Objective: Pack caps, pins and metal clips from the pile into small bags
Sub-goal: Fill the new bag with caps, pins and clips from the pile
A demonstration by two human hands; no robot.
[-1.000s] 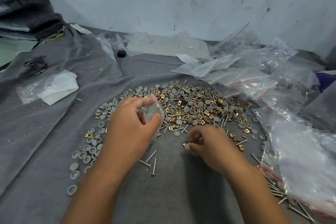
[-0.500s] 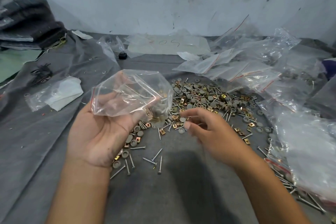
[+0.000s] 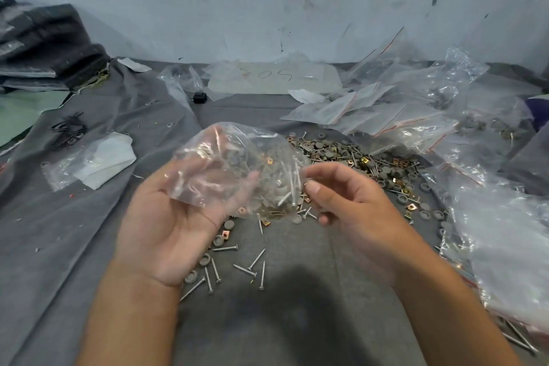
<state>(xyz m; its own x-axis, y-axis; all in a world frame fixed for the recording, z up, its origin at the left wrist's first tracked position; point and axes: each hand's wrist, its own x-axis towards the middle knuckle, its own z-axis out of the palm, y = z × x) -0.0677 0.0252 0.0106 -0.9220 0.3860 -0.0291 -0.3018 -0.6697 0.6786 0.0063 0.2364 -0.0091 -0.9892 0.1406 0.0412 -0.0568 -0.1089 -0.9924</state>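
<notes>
Two hands meet over the near edge of the pile (image 3: 350,163) of grey caps, pins and brass-coloured clips on the grey cloth; the left hand (image 3: 178,217) lies palm up, fingers loosely spread, cradling a small clear bag (image 3: 234,166) that rests on palm and fingers; the right hand (image 3: 353,205), just beside the bag's right edge, has thumb and forefinger curled together at that edge, and whether they pinch a pin, the plastic, or nothing I cannot tell; the bag's mouth seems to face right, toward that hand, so the right hand is the nearer feeder; caps, clips and upright pins show through the film, though glare blurs their number; loose pins (image 3: 249,267) lie below the hands; empty bags (image 3: 386,119) sit well apart, far right.
</notes>
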